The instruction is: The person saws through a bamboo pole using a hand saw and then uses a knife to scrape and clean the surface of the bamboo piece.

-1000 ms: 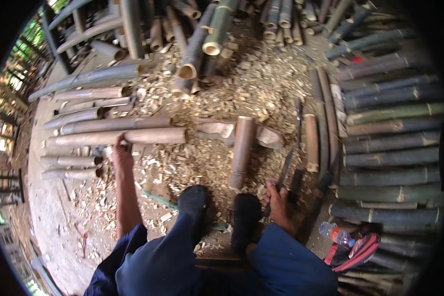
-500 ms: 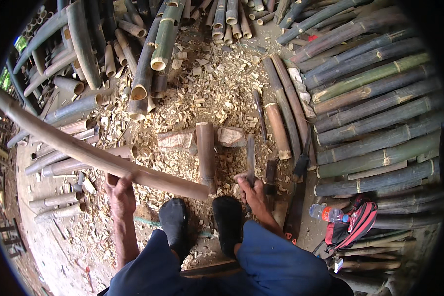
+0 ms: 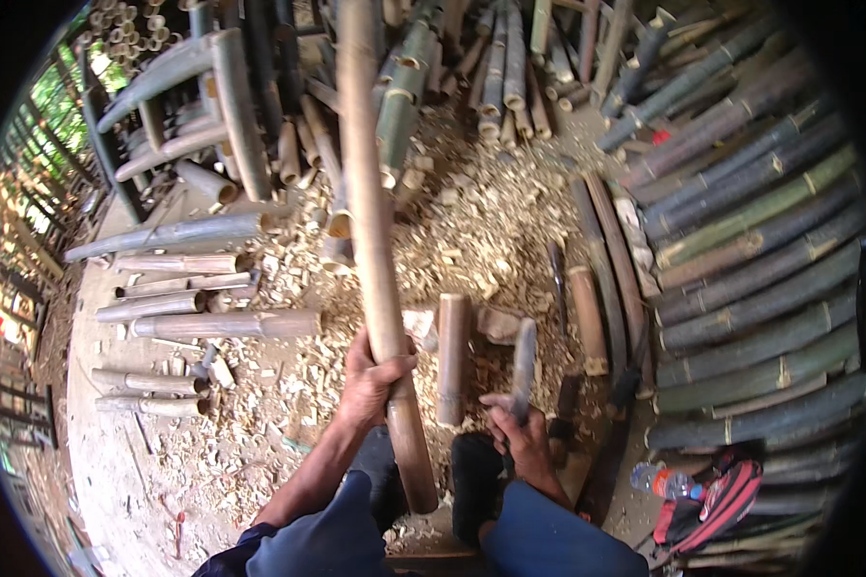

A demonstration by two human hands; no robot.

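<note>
My left hand [image 3: 369,385] is wrapped round a long, smooth brown bamboo pole [image 3: 364,173]. The pole stands steeply in view, its near end between my feet and its far end running out at the top edge. In my right hand [image 3: 522,440] is a knife [image 3: 523,365] with a flat grey blade pointing away from me; the fist covers its handle. Between the two hands sits a short brown bamboo section [image 3: 453,356]. It rests across a pale, hacked wooden block [image 3: 497,325], which shows on either side of it.
Wood chips [image 3: 452,212] cover the floor ahead. Dark bamboo poles [image 3: 760,298] lie stacked along the right, near a red and black backpack [image 3: 717,505] and a plastic bottle [image 3: 659,480]. Cut bamboo lengths [image 3: 226,324] lie at left. A bamboo frame [image 3: 242,115] stands at far left.
My left hand has swung the bamboo pole from slanting leftward to nearly upright in view, its near end now by my feet. The knife stays in my right hand. The whole view has shifted.
</note>
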